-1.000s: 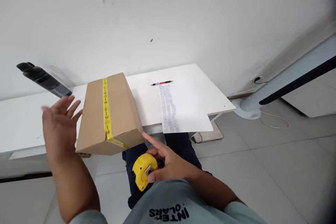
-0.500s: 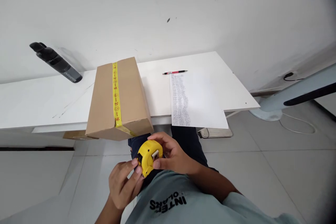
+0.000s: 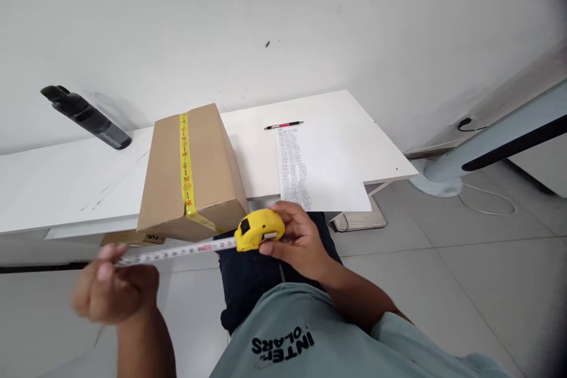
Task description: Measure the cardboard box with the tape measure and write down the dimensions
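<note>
My right hand (image 3: 299, 239) grips the yellow case of a tape measure (image 3: 260, 230), in front of the near edge of the table. The white blade (image 3: 177, 252) stretches out leftward from the case. At its far end my left hand (image 3: 113, 289), somewhat blurred, is closed with thumb and finger pinching the blade tip. Just beyond the blade, a brown cardboard box (image 3: 206, 159) with a strip of yellow printed tape (image 3: 185, 159) sits on the table, its near end overhanging the edge.
On the white table (image 3: 354, 130), right of the box, are a sheet of paper (image 3: 328, 171) with handwriting and a red-black pen (image 3: 283, 125). A dark bottle (image 3: 88, 118) stands left against the wall. A pale blue column (image 3: 500, 136) rises from the floor at right.
My left hand has moved far left, drawing the blade out of the case. My right hand has raised the case slightly and turned it. The view has shifted a little.
</note>
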### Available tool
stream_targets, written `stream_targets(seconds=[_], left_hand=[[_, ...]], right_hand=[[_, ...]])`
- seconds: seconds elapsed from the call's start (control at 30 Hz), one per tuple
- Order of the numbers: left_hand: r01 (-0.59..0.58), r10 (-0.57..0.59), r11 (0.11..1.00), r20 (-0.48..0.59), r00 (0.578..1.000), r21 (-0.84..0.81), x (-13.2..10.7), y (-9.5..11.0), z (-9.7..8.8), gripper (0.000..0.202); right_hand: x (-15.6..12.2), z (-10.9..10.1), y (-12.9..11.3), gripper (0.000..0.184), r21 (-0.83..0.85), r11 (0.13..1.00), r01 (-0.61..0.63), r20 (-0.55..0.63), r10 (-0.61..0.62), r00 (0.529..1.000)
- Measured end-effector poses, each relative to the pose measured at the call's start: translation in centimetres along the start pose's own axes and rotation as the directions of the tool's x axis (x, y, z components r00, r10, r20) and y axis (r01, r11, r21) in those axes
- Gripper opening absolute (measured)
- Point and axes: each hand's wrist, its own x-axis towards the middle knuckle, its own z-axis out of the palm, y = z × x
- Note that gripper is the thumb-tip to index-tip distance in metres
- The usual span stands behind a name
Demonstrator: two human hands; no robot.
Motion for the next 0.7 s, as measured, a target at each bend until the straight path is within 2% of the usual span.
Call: stream_targets(seconds=[0.07, 0.1, 0.2, 0.3, 0.37, 0.47, 0.53, 0.57, 0.67, 0.7], left_hand=[[-0.073, 0.118, 0.980, -0.240, 0.964, 0.187, 2.6, -0.5, 0.3, 0.030], [-0.088, 0.160, 0.966, -0.293, 0.943, 0.245, 3.6, -0.5, 0.6, 0.031], [-0.078, 0.138, 0.968, -0.244, 0.960, 0.237, 5.2, -0.6, 1.3, 0.037], [-0.118, 0.161, 0.965, -0.176, 0.971, 0.234, 5.1, -1.0, 1.9, 0.039], [-0.157, 0.196, 0.954, -0.135, 0.971, 0.254, 4.8, -1.2, 1.9, 0.040], [-0.183, 0.235, 0.940, -0.156, 0.960, 0.288, 4.7, -0.9, 1.3, 0.046], [-0.256, 0.332, 0.910, -0.203, 0.921, 0.328, 4.9, -0.2, 0.6, 0.044], [-0.325, 0.410, 0.880, -0.208, 0.888, 0.346, 5.0, 0.1, 0.4, 0.037], [-0.525, 0.595, 0.772, -0.118, 0.795, 0.357, 5.2, 1.3, 0.2, 0.016], [-0.583, 0.636, 0.737, -0.060, 0.770, 0.342, 5.1, 1.7, 0.3, 0.018]], right_hand=[[1.0, -0.9, -0.9, 0.062, -0.074, 0.993, 0.090, -0.076, -0.096, 0.992], [1.6, -1.4, -1.3, 0.063, -0.117, 0.985, 0.130, -0.111, -0.143, 0.983], [3.5, -3.0, -2.2, 0.066, -0.249, 0.938, 0.239, -0.169, -0.285, 0.943], [5.3, -4.1, -2.7, 0.067, -0.329, 0.888, 0.322, -0.164, -0.389, 0.906], [6.0, -4.4, -3.0, 0.067, -0.349, 0.868, 0.353, -0.148, -0.423, 0.894], [6.5, -4.5, -3.4, 0.066, -0.363, 0.843, 0.396, -0.104, -0.459, 0.882], [6.6, -4.4, -3.8, 0.064, -0.374, 0.815, 0.441, -0.074, -0.501, 0.862], [6.7, -4.3, -4.0, 0.063, -0.375, 0.800, 0.469, -0.063, -0.526, 0.848], [7.3, -3.8, -4.4, 0.058, -0.332, 0.779, 0.533, -0.037, -0.575, 0.817], [7.6, -3.5, -4.5, 0.058, -0.304, 0.779, 0.548, -0.028, -0.583, 0.812]])
